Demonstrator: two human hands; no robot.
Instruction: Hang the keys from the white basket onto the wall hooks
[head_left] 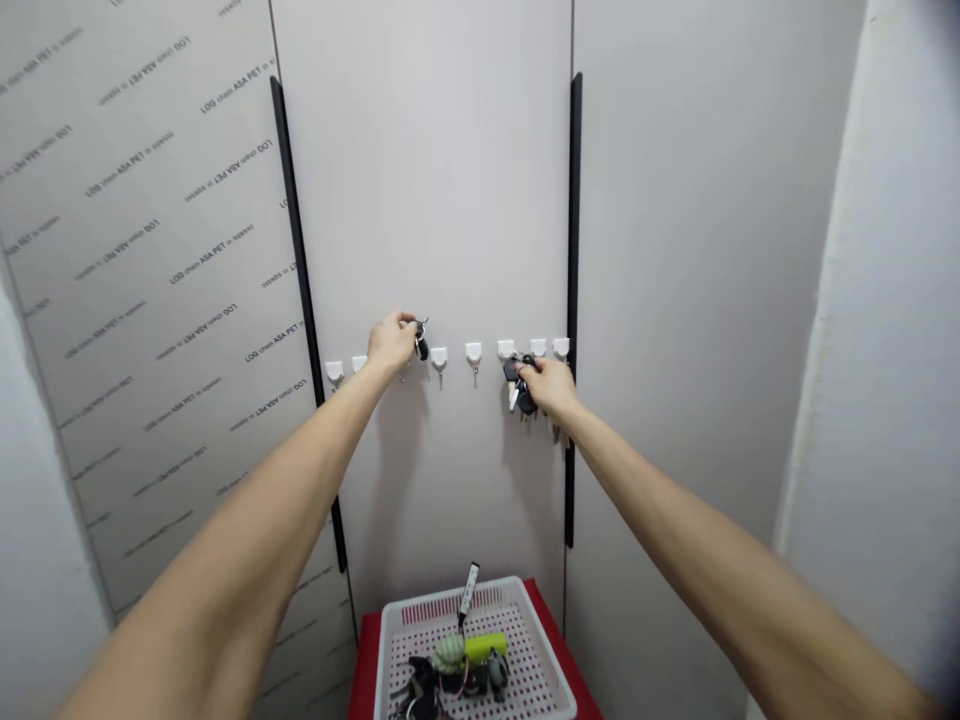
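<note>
My left hand (394, 340) pinches a key ring with a black fob (421, 345) in front of the grey panel. It is just above a row of white stick-on hooks, left of a bare hook (439, 358). Farther right, my right hand (551, 387) has its fingers closed on a bunch of keys (525, 398) with black heads, at one of the white hooks (506, 348). Whether the ring sits on that hook cannot be made out. More keys hang partly hidden behind the right hand. Another bare hook (472, 353) is between the two hands.
Below is a white plastic basket (380, 660) on a red surface (367, 650). In it lie black keys (420, 690), a yellow-green cylinder (486, 647), a pale green round item (450, 653) and a tag (469, 590) leaning up. Long black handles (575, 250) flank the middle panel.
</note>
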